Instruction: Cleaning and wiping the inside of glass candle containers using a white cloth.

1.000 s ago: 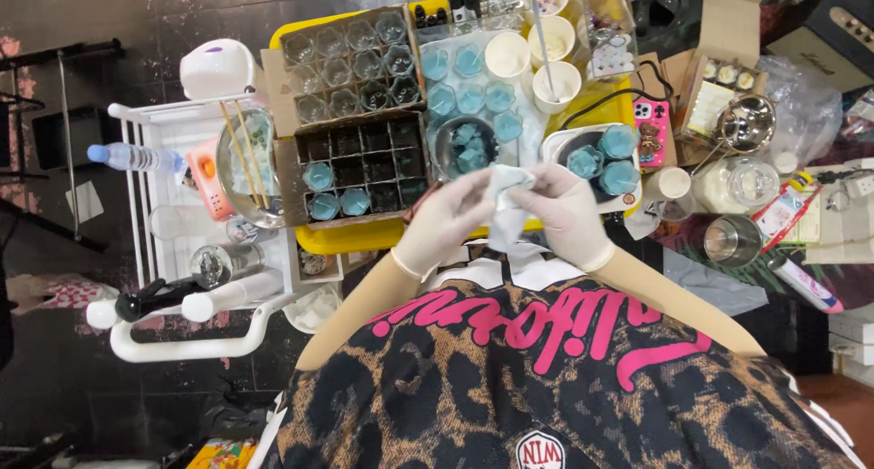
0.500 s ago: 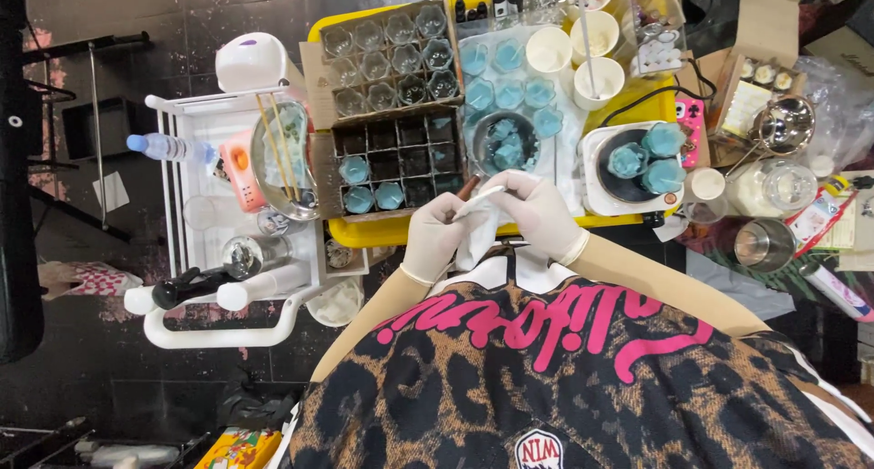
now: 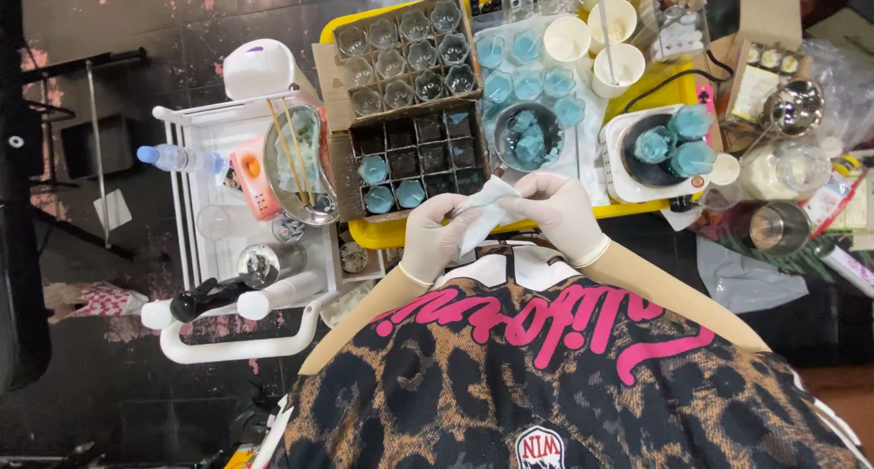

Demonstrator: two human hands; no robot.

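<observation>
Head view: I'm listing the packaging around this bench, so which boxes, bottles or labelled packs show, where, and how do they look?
Upper cardboard box: back of the yellow tray, brown, divided, clear glass jars.
Lower cardboard box: before it, dark cells, a few blue-filled jars.
Plastic bottle: on the white cart, lying, clear, blue cap.
Open carton: far right, brown, small round items inside.

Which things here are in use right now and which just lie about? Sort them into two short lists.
In use:
left hand, gloved
right hand, gloved
white cloth held between both hands

Lying about:
divided box of glass jars
bowl of blue lumps
white paper cups
hot plate with blue jars
water bottle on the white cart
</observation>
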